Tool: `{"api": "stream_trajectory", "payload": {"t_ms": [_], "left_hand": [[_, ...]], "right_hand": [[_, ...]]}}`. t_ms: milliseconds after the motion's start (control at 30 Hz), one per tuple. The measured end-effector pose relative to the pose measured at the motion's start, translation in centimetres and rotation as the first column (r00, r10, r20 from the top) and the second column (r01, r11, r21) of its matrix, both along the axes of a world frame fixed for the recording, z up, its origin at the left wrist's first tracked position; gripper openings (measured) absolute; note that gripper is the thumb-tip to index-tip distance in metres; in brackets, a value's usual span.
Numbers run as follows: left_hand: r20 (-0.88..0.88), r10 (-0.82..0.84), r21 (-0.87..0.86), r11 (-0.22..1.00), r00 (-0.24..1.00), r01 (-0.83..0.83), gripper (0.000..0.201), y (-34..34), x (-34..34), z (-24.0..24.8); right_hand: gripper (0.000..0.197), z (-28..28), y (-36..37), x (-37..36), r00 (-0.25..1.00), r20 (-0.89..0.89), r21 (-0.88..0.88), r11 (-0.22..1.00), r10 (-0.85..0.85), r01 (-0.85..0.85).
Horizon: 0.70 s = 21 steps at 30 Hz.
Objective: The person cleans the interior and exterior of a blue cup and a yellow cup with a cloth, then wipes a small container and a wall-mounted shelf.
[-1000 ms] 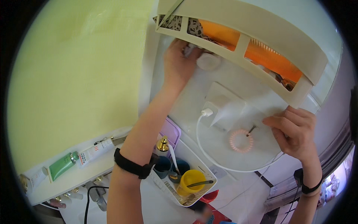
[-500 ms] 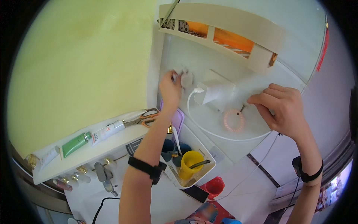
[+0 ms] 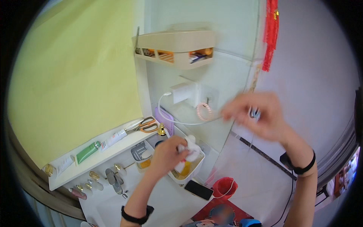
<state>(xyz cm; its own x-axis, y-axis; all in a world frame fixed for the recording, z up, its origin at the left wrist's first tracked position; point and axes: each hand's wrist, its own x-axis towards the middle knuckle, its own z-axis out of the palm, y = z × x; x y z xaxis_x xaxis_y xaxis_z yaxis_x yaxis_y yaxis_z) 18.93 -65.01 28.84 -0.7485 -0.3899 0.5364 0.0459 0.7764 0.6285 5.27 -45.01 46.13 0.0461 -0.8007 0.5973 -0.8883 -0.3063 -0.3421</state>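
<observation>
My left hand (image 3: 169, 154) is closed on a white crumpled piece (image 3: 192, 149), soft-looking like tissue or cloth. It is above a white basket (image 3: 199, 165), hiding much of what stands inside; a yellow cup (image 3: 185, 170) shows below it. Raised in front of the wall's right part, my right hand (image 3: 261, 115) is blurred, its fingers curled. A small bluish, shiny thing (image 3: 255, 113) shows among those fingers, too smeared to name. Left of this hand, a pink coiled hair tie (image 3: 204, 111) hangs from a wall hook, near a white charger (image 3: 182, 93) with its cable.
A beige wall rack (image 3: 181, 41) holds several items above. Scissors (image 3: 147, 125), a green tube (image 3: 88, 152) and other tubes lie along the left ledge (image 3: 62, 182). A faucet (image 3: 114, 181) rises over the sink. A phone (image 3: 199, 190) lies beside a red container (image 3: 225, 188).
My left hand has come down from the wall to above the basket with the white piece. My right hand has shifted left in the picture. The view has turned right.
</observation>
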Motion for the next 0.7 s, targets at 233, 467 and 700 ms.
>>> {"api": "stream_trajectory", "payload": {"t_ms": [233,467,700], "left_hand": [[-0.267,-0.101,0.68,0.685,0.958,0.262,0.015,12.7,0.4,-5.4],[-0.187,-0.036,0.914,0.361,0.982,0.187,0.016,18.7,-1.2,-12.5],[-0.25,0.189,0.943,0.269,0.95,0.195,0.029,22.4,-1.8,-13.0]], "right_hand": [[0.053,-14.8,6.5,1.7,0.999,-0.009,0.223,0.974,-0.031,0.032],[0.053,-25.4,9.5,-0.7,0.998,-0.03,0.317,0.946,-0.062,0.068],[0.043,-24.4,6.7,-4.5,0.991,0.13,-0.012,1.0,-0.006,0.008]]}}
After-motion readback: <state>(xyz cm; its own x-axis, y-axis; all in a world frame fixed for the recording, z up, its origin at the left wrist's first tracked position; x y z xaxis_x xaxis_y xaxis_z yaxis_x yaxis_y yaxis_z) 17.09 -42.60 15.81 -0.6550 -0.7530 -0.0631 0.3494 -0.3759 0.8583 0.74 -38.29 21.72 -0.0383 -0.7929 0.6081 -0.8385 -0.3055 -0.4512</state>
